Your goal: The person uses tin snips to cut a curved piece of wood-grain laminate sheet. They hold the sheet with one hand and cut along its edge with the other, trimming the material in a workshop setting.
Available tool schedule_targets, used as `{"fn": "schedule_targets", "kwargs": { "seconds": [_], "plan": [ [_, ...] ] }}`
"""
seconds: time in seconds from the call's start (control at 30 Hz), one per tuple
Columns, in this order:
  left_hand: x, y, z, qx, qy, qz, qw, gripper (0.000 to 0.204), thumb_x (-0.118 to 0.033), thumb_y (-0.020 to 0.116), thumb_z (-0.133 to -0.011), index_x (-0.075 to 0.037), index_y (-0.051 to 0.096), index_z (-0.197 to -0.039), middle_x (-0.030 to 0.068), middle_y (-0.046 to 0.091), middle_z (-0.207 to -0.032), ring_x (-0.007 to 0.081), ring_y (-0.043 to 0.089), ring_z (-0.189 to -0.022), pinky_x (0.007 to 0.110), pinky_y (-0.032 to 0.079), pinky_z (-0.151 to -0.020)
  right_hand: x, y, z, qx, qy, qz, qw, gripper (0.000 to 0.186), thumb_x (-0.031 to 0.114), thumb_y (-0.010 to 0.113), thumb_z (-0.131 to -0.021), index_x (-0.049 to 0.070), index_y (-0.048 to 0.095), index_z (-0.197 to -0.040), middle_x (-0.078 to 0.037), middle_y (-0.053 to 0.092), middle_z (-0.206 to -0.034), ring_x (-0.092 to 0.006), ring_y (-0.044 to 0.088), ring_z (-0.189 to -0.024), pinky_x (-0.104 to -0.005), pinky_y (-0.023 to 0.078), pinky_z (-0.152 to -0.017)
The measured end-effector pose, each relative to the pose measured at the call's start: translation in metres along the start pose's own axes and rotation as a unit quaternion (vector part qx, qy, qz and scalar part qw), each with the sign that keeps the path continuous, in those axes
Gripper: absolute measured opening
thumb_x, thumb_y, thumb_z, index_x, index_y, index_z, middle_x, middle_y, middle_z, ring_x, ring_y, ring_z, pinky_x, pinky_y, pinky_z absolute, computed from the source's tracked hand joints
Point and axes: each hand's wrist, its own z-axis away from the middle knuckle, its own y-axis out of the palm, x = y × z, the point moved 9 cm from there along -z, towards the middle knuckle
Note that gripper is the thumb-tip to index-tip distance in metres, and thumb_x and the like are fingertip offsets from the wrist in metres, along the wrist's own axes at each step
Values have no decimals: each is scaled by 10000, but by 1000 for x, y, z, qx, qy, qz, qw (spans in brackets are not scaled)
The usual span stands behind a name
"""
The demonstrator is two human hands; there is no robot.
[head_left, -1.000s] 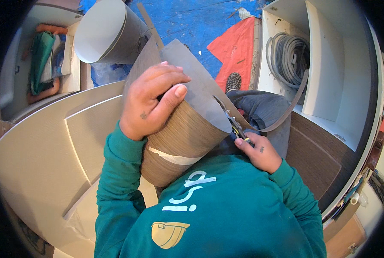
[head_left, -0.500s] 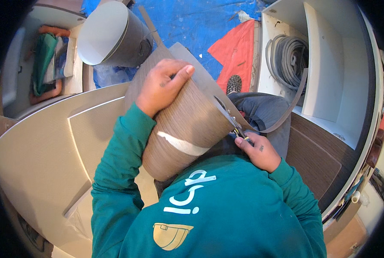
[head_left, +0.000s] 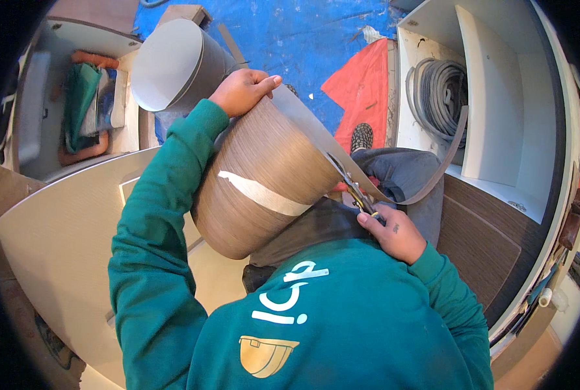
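A curled sheet of brown wood-grain laminate (head_left: 264, 162) with a pale patch across it rests over my lap. My left hand (head_left: 243, 93) grips its far upper edge, thumb on top and the other fingers curled over, partly hidden. In my right hand (head_left: 395, 234) is a pair of scissors (head_left: 357, 194), handles in the fingers. Their blades lie at the sheet's right edge; how far apart they stand is hard to make out. From beside the scissors a narrow laminate strip (head_left: 443, 168) curves away to the right, up towards the cabinet.
A grey-faced roll (head_left: 166, 65) stands beyond my left hand. On the right, a white cabinet (head_left: 488, 97) holds a coiled grey hose or cable (head_left: 439, 97). Blue sheeting (head_left: 277, 42) and a red sheet (head_left: 361, 84) cover the floor ahead. A large pale curved panel (head_left: 56, 227) lies left.
My left hand has moved up and to the left along the sheet's edge. The curled sheet has shifted left, and more of the scissors shows. My right hand has stayed nearly in place.
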Motion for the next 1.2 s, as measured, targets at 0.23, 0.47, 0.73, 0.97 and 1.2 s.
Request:
{"fn": "schedule_targets", "kwargs": {
  "seconds": [0.23,0.47,0.73,0.97,1.2],
  "plan": [
    [-51,8,58,-82,147,91,982,386,-362,587,-1015,-4,719,-957,171,693,-956,311,648,-983,409,491,-905,0,-4,-1,0,-13,-44,999,452,432,629,-1004,-14,653,-936,-98,627,-764,-179,546,-727,-370,468,-687],
    [-115,40,131,-59,190,65,978,344,-278,538,-1020,-10,691,-1173,183,655,-1231,360,543,-1307,450,387,-1117,2,-6,-5,40,-3,-26,999,388,361,607,-1023,-19,650,-961,-77,633,-746,-166,557,-704,-350,464,-657],
    [-102,39,94,-164,162,56,972,249,-257,632,-956,-34,699,-1045,158,651,-1090,332,580,-1138,427,439,-1011,-24,-3,-28,34,18,-65,997,372,334,583,-1022,-30,656,-997,-115,666,-805,-208,607,-744,-373,496,-709],
    [-108,24,90,-260,248,62,931,270,-292,696,-911,-31,714,-977,132,664,-973,338,602,-1000,436,460,-896,-19,-31,-56,1,6,-4,1000,433,407,619,-992,-21,680,-1010,-186,668,-791,-273,649,-764,-401,501,-738],
    [-116,16,95,-133,190,112,966,315,-320,616,-942,-23,690,-1014,166,636,-1093,354,584,-1215,463,405,-1069,6,-48,-50,34,37,30,998,464,413,616,-991,-47,677,-993,-261,682,-872,-376,674,-823,-443,502,-752]
  ]
}}
